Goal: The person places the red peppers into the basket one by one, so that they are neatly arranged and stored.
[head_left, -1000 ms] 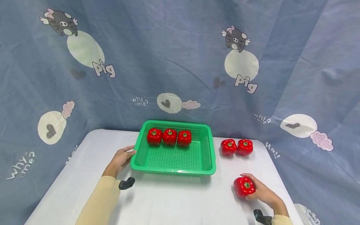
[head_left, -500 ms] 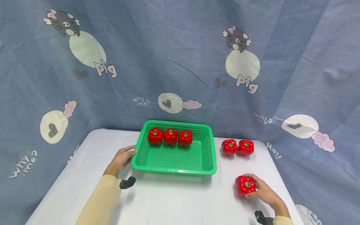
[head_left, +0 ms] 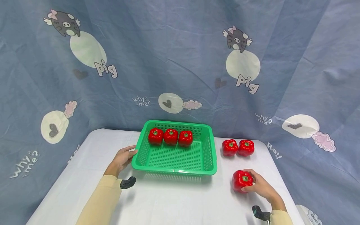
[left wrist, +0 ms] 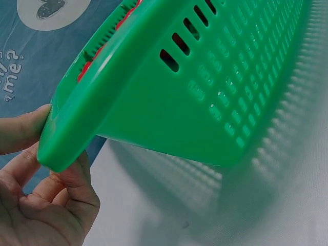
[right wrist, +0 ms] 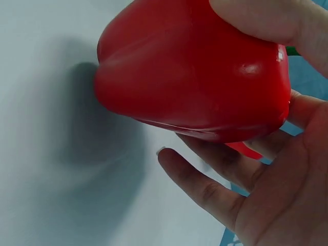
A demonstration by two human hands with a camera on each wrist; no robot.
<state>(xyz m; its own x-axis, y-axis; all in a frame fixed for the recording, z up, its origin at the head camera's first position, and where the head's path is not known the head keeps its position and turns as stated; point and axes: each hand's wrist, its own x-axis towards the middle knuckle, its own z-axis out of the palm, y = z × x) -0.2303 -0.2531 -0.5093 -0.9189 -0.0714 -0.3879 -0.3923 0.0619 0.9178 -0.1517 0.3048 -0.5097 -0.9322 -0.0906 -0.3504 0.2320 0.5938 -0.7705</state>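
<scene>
Left hand [head_left: 121, 158]: pinches rectangular green perforated-plastic basket [head_left: 180, 171] at left | Right hand [head_left: 261, 187]: grips glossy, red, blocky bell pepper [head_left: 240, 181], near-right of basket | Handling: apply even side pressure; brace basket against sliding.

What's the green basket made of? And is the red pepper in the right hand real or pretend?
The green basket looks like smooth, slightly shiny plastic: its slots and holes seem moulded into thin walls. The red pepper in the right hand has glossy, smooth skin with bright highlights. It might be plastic or real; shine alone can't settle that.
</scene>
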